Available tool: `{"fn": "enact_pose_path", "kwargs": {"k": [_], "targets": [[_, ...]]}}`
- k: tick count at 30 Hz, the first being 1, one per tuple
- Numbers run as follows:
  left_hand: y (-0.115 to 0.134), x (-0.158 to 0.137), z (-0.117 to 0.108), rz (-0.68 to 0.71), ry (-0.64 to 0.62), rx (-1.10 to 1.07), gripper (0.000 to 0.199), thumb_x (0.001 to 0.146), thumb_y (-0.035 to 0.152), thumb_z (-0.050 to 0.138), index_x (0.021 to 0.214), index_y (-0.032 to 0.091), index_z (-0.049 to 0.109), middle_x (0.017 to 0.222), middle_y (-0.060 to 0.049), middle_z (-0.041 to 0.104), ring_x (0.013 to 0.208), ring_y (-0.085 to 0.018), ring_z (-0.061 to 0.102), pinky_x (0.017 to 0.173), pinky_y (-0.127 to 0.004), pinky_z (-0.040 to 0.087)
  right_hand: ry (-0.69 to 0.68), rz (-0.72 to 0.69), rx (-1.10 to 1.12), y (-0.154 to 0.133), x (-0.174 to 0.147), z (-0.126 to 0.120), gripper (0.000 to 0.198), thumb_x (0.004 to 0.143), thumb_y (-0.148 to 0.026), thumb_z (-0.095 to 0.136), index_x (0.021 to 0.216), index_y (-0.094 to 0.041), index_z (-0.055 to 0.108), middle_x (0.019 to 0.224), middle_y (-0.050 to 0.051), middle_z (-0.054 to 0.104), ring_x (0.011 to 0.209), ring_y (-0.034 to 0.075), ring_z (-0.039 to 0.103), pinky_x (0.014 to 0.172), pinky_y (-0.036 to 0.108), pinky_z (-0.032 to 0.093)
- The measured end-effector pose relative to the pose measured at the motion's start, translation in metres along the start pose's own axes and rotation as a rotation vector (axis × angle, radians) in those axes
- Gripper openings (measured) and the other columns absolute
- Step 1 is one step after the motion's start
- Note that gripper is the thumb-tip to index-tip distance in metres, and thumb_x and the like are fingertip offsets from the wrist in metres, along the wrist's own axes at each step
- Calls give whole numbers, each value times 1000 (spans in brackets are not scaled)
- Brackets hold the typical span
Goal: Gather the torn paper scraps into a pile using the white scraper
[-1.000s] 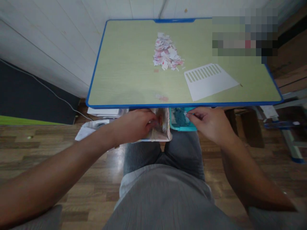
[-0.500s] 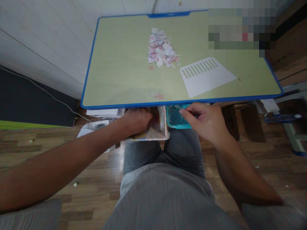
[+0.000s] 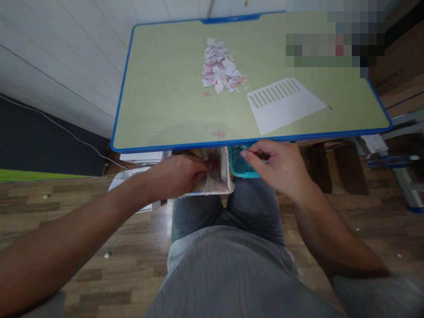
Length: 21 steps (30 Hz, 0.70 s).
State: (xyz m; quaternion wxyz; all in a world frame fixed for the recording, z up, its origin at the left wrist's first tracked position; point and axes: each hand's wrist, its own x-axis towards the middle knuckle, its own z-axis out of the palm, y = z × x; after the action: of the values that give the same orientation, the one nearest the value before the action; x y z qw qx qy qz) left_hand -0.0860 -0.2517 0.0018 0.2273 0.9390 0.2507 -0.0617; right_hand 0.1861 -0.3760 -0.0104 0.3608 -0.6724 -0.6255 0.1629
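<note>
My left hand (image 3: 177, 174) is over an open, pale patterned box-like holder (image 3: 223, 187) under the table's front edge. Its fingers are curled with the tips pointing into the holder; what they grip, if anything, is hidden. To the right, my right hand (image 3: 280, 165) has thumb and forefinger pinched together above a teal plastic container (image 3: 245, 165). Anything in that pinch is too small to make out. The container's inside looks dark, and its far part is hidden by the tabletop.
On the blue-edged table (image 3: 159, 97) lie a heap of torn paper scraps (image 3: 220, 66) and a white slotted sheet (image 3: 285, 110). White boxes or papers (image 3: 145, 157) sit under the table at left. A metal stand (image 3: 404, 176) is at right; my legs (image 3: 198, 216) are below.
My left hand has drawn back to the left and slightly down, showing more of the holder's inside. My right hand has shifted slightly left, its fingers still pinched.
</note>
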Motion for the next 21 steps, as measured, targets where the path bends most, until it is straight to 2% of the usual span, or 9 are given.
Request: {"fn": "enact_pose_path", "kwargs": {"k": [3,6,8,10,12,13,16,21], "targets": [[-2,-13,-6,78,17,-43,33,107,14,61,107,25,92,105,-7,89,102,-25,84,97,-33,64,-4,-53,-17,-12,2,-2,19,104,-34,75,90,-25,85,80,3,85,70,21,75,73,33,58],[-3,-27,-11,53,124,-77,29,111,21,62,105,22,90,107,-8,88,103,-24,83,98,-32,62,-93,-185,-48,-30,8,3,23,110,-29,68,116,-24,90,108,7,93,95,26,86,91,37,65],[-4,-37,-10,1,234,-121,24,111,26,66,106,22,88,108,-7,87,103,-23,82,96,-30,60,-262,-292,-115,-44,16,13,32,113,-22,61,131,-22,88,127,10,92,115,29,87,106,40,65],[-6,-48,-7,-76,362,-182,21,110,30,68,107,23,88,108,-6,86,101,-22,81,94,-29,60,-491,-356,-251,-59,26,28,38,114,-14,56,136,-17,87,135,15,90,124,32,85,109,41,64],[-8,-57,-1,-140,458,-236,20,109,30,69,106,23,87,106,-5,86,97,-21,80,91,-28,60,-665,-358,-457,-71,38,46,37,110,-9,56,128,-12,88,128,21,90,118,36,87,99,43,66],[-9,-61,3,-163,494,-257,20,109,30,69,106,23,87,105,-5,86,96,-21,80,91,-29,60,-705,-334,-555,-77,43,55,37,110,-7,55,127,-10,88,125,24,89,115,38,88,93,43,67],[-14,-68,18,-190,593,-313,19,107,29,69,105,22,87,102,-5,85,94,-22,80,90,-31,61,-768,-263,-778,-87,54,81,37,108,-5,55,120,-8,90,118,30,89,108,41,90,84,42,67],[-23,-68,43,-123,725,-452,18,108,28,70,105,19,86,99,-6,85,92,-22,79,89,-32,62,-811,-222,-939,-77,60,109,33,102,-2,61,100,-10,93,109,32,90,102,44,92,81,44,70]]}}
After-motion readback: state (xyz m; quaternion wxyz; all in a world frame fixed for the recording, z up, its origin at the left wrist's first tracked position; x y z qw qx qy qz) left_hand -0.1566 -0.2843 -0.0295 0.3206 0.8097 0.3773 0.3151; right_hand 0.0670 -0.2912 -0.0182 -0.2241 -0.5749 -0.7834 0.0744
